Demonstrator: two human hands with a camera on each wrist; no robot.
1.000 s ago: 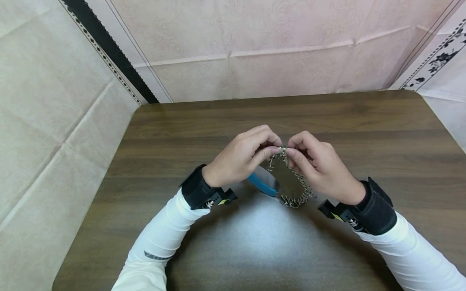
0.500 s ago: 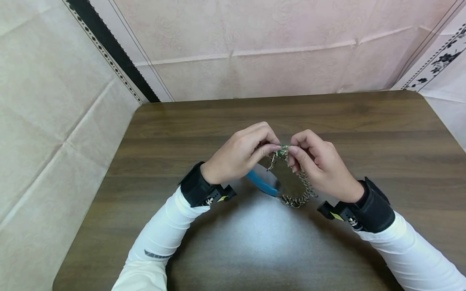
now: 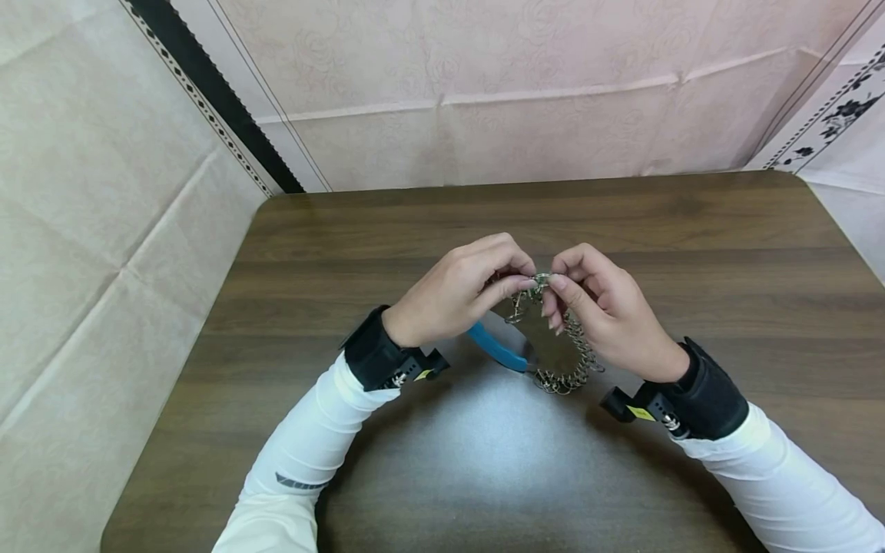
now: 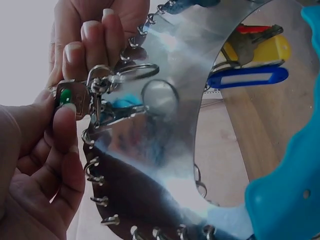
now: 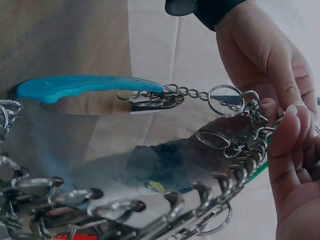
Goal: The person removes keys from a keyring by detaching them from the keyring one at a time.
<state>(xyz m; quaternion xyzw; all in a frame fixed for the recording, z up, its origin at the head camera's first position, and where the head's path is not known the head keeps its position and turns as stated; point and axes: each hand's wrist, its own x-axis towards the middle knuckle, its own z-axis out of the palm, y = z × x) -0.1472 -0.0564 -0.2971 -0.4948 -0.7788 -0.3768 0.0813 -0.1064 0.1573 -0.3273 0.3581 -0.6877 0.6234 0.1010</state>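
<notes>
Both hands work at the far edge of a key holder, a shiny metal plate [image 4: 165, 155] with a turquoise-blue handle [image 3: 498, 349] and metal clips and rings [image 3: 563, 380] round its rim. My left hand [image 3: 470, 296] pinches a small flat metal key [image 4: 77, 100] that shows a green spot. Close beside it, the thumb and index finger of my right hand [image 3: 601, 307] pinch a thin wire key ring [image 3: 542, 276]. Its other fingers hang loosely below. Under the rim a green strip [image 5: 257, 172] peeks out. The fingers partly hide where key, ring and clip meet.
Through the plate's opening show keys with a yellow tag [image 4: 275, 47] and a blue-framed tag [image 4: 247, 77]. A short chain [image 5: 192, 93] with a ring hangs by the handle. The brown wooden table [image 3: 346, 246] meets pale cloth [image 3: 518, 138] behind it.
The right fingertips have shifted slightly up and the lower fingers have loosened. A thin ring now shows between the hands, and the green piece seen half a second ago is less visible.
</notes>
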